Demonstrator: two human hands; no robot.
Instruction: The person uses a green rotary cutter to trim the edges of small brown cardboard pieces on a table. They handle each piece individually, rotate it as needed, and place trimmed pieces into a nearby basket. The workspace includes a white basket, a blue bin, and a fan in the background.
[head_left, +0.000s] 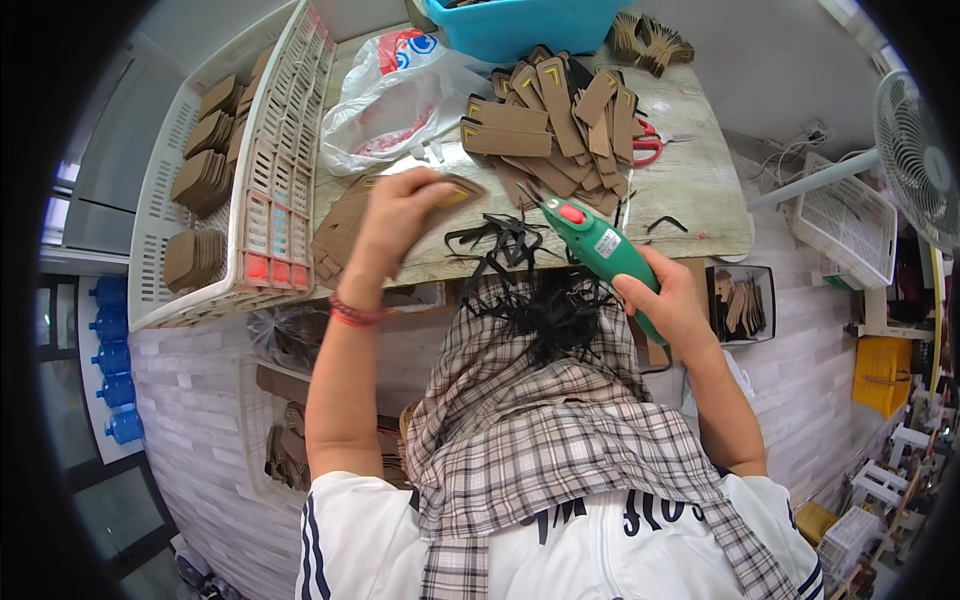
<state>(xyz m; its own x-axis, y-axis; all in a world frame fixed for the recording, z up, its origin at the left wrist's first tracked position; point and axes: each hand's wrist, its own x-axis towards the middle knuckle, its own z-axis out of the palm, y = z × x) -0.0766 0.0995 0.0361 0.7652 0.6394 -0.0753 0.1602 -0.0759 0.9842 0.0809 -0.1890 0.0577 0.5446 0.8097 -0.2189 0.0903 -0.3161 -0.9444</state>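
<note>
My right hand (668, 298) is closed around green electric scissors (595, 240) with a red button; their pointed metal blades face away and to the left, over the table edge. My left hand (405, 215) pinches a flat brown piece (462, 190) with a dark edge and a yellow mark. Beneath that hand a pile of similar brown pieces (340, 222) lies on the table. Black strip scraps (545, 305) heap on the checked apron (560, 440) over my lap, and some trail onto the table edge (500, 235).
A larger heap of brown pieces (550, 110) lies beyond the blades, with red-handled scissors (650, 145) on its right. A plastic bag (400, 100) and blue tub (530, 30) stand farther back. Left is a white crate (280, 170) holding stacked pieces; a fan (915, 150) stands right.
</note>
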